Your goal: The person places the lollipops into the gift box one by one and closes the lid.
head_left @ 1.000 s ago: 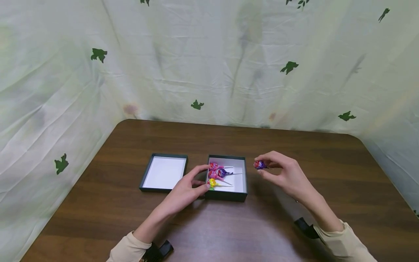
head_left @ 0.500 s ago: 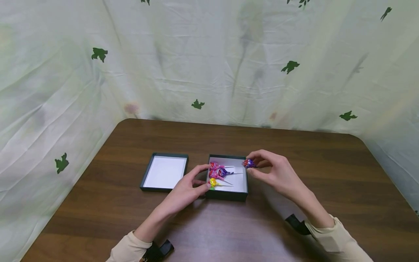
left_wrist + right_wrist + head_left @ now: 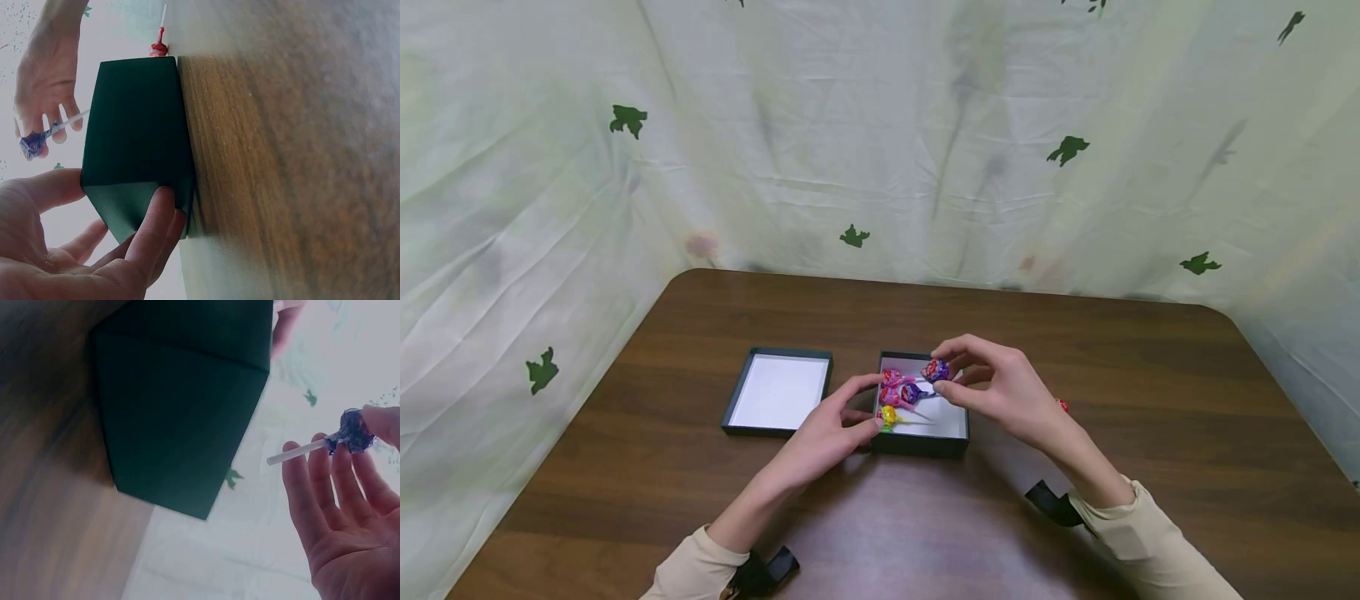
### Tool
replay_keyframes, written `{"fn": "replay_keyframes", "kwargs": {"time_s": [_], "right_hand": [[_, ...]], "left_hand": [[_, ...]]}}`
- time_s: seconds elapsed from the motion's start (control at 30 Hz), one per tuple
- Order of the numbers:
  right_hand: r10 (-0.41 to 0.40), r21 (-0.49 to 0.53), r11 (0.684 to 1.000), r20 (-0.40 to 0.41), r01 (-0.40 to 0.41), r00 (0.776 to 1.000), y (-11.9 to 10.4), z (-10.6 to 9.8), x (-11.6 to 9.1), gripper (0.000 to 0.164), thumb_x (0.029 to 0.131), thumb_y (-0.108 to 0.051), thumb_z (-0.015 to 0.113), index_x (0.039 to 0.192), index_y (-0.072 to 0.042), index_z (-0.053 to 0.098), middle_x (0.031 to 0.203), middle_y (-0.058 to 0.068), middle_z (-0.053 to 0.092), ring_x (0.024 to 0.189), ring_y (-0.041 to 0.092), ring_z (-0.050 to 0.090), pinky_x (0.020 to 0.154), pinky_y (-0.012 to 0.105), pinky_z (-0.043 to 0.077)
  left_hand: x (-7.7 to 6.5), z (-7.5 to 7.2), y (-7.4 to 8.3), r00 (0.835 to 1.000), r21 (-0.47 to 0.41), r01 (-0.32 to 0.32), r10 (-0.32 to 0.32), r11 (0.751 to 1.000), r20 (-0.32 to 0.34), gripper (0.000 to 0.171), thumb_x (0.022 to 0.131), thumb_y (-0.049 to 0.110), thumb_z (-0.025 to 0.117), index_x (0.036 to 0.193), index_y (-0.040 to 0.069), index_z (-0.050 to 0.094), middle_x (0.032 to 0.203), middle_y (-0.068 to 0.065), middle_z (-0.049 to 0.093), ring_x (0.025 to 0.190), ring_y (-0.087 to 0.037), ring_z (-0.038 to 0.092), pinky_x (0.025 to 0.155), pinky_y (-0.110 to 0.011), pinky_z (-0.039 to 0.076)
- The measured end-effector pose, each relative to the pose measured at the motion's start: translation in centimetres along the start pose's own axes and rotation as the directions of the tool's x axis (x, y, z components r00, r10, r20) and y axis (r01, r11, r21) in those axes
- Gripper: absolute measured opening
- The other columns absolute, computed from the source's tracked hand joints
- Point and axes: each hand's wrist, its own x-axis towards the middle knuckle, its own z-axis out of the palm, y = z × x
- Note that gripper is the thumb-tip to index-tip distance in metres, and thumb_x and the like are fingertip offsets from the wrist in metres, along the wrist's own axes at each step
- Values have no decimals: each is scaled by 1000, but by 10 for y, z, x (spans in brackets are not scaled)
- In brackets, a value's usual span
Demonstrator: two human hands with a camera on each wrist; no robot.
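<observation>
My right hand [image 3: 1006,392] pinches a purple-wrapped lollipop [image 3: 935,371] by its candy end, above the open dark green box [image 3: 919,447]. In the right wrist view this lollipop's white stick points away from the fingers, beyond the box wall. My left hand [image 3: 822,440] holds the box at its left side, its fingers against the outer wall in the left wrist view. Inside the white-lined box lie pink lollipops [image 3: 891,396], another purple lollipop [image 3: 912,392] and a yellow lollipop [image 3: 889,416], heads to the left.
Left of the box lies its lid [image 3: 778,392], white inside up. A red lollipop [image 3: 159,49] lies on the table beyond the box in the left wrist view; in the head view my right wrist mostly covers it. A pale curtain [image 3: 895,125] hangs behind the brown table [image 3: 760,304].
My right hand has moved left with the purple lollipop, from right of the box to above its inside. The left hand has stayed at the box's side.
</observation>
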Motion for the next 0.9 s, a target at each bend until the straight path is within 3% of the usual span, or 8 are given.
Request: {"fn": "replay_keyframes", "kwargs": {"time_s": [0.13, 0.33, 0.63, 0.9], "right_hand": [[18, 4, 1000, 44, -18, 999, 0, 7, 6, 31, 85, -19, 79, 113, -15, 67, 103, -5, 66, 89, 13, 65, 80, 36, 55], [64, -84, 995, 129, -53, 990, 10, 15, 14, 29, 83, -20, 81, 109, -21, 68, 101, -9, 68, 87, 9, 65, 79, 45, 53], [73, -207, 978, 227, -25, 971, 24, 21, 21, 25, 83, -21, 81, 106, -19, 72, 93, -15, 68, 84, 4, 63, 75, 36, 53], [46, -290, 956, 287, 41, 957, 28, 24, 25, 23, 82, -19, 80, 104, -16, 73, 91, -12, 69, 83, 8, 65, 69, 27, 51]], "left_hand": [[0, -1, 0, 1000, -5, -2, 2, 1000, 6, 56, 92, 23, 66, 145, 26, 46, 152, -3, 38, 115, -30, 59, 86, -47, 51], [-1, -1, 0, 1000, -19, -8, 8, 1000, 13, 56, 93, 23, 65, 146, 24, 45, 152, -4, 38, 116, -30, 58, 86, -47, 51], [-1, -2, 1, 1000, -12, -9, 9, 1000, 16, 57, 93, 23, 65, 146, 25, 45, 152, -4, 37, 116, -30, 59, 86, -47, 51], [0, -1, -2, 1000, -4, -10, 10, 1000, 25, 56, 93, 24, 64, 146, 25, 44, 152, -3, 37, 115, -30, 59, 88, -47, 50]]}}
